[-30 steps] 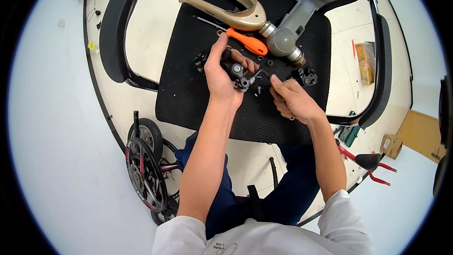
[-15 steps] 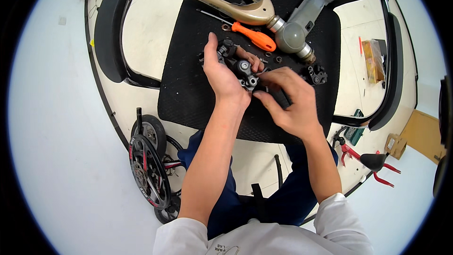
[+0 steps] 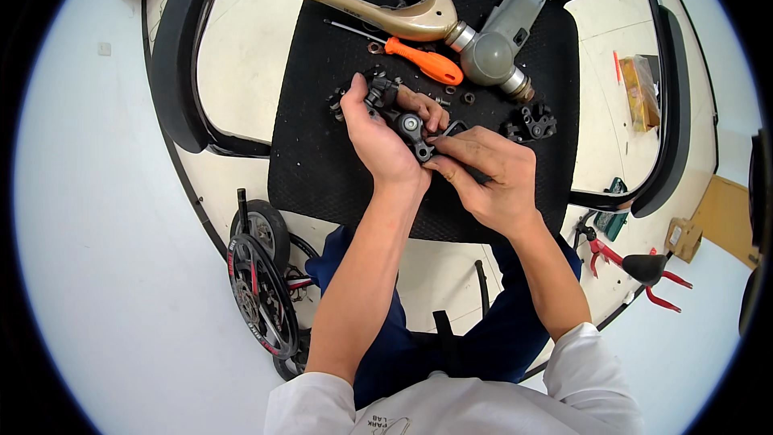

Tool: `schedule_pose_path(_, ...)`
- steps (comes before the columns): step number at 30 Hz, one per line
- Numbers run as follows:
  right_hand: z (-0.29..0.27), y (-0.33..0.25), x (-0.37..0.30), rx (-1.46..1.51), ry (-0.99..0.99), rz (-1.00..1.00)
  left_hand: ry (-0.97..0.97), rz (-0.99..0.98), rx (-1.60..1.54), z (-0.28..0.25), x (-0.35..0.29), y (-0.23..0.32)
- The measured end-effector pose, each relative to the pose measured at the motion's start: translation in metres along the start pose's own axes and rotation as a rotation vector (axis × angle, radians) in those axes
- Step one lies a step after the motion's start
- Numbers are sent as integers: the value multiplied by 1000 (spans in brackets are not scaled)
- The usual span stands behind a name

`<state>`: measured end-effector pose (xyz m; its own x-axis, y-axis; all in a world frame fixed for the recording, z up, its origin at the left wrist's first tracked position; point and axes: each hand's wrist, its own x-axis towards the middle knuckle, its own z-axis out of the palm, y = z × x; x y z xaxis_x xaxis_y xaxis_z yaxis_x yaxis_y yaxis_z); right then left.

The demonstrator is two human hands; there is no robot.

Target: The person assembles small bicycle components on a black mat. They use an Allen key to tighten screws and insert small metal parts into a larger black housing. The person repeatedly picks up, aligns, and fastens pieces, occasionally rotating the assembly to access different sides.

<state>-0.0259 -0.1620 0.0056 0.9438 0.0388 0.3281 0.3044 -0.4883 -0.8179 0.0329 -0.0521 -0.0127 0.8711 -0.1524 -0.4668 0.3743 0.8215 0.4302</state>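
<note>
My left hand (image 3: 380, 145) is wrapped round a dark metal bicycle part (image 3: 410, 126) that looks like a brake caliper, with a round bolt head facing up. More black metal pieces (image 3: 378, 87) show at that hand's thumb and fingers; whether they join the held part I cannot tell. Thumb and fingertips of my right hand (image 3: 491, 169) are pinched together at the part's near end. What they grip is hidden, though a thin dark bent piece (image 3: 457, 125) shows beside the fingers. Both hands are over the black mesh seat (image 3: 314, 177) of a chair.
Beyond my hands lie an orange-handled screwdriver (image 3: 424, 61), a beige bicycle fork (image 3: 419, 24) and small nuts (image 3: 469, 98). A similar black part (image 3: 531, 123) sits at the seat's right. Armrests (image 3: 187, 56) flank the seat. A folded wheeled frame (image 3: 262, 274) stands at left, a red fork (image 3: 616, 258) at right.
The held part has tilted a little and shifted slightly left in my left hand. My right fingers have closed in tighter against its near end. The whole view has shifted slightly.
</note>
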Motion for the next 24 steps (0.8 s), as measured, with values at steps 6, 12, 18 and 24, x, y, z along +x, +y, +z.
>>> schedule_pose_path(6,-2,-2,1,-16,-14,-33,18,56,19,1,-4,0)
schedule_pose_path(12,-20,5,5,111,-96,106,-145,25,37,0,-5,7)
schedule_pose_path(18,-15,11,5,211,-26,250,-197,-149,-223,-8,0,8)
schedule_pose_path(24,-19,22,3,182,4,331,-251,-70,187,-13,0,17)
